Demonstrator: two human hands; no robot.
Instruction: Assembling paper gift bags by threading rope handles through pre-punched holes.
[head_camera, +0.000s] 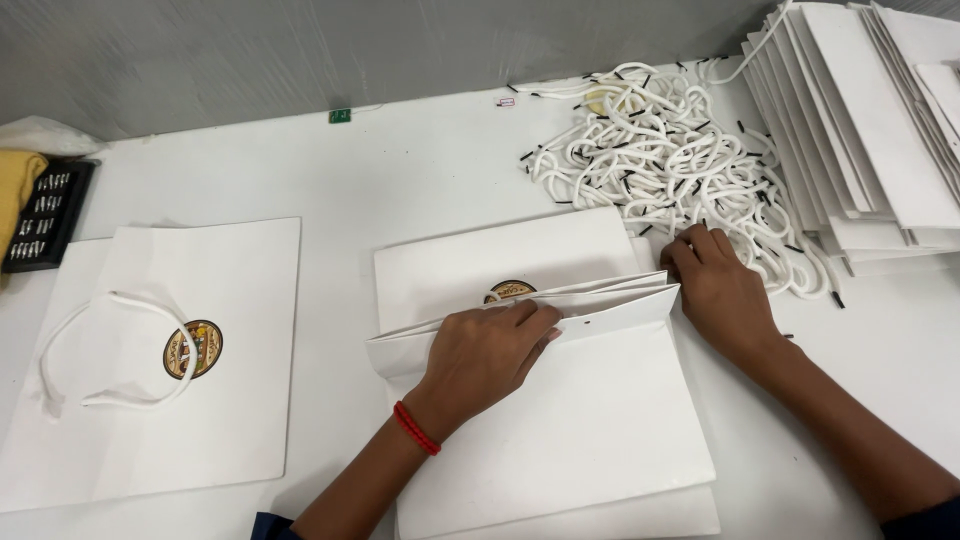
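Pressing the paper bag, left hand lies flat; right hand fingers cords.

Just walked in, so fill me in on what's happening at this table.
A person's left hand presses on the top edge of a flat white paper bag lying on the white table. The right hand reaches into a heap of white cord handles. A bag with its handle fitted lies to the left; a stack of flat bags sits at the right.

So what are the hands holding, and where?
The left hand presses on the white paper bag at its folded top edge. The right hand touches the bag's right corner beside the cord pile; a grip cannot be told.
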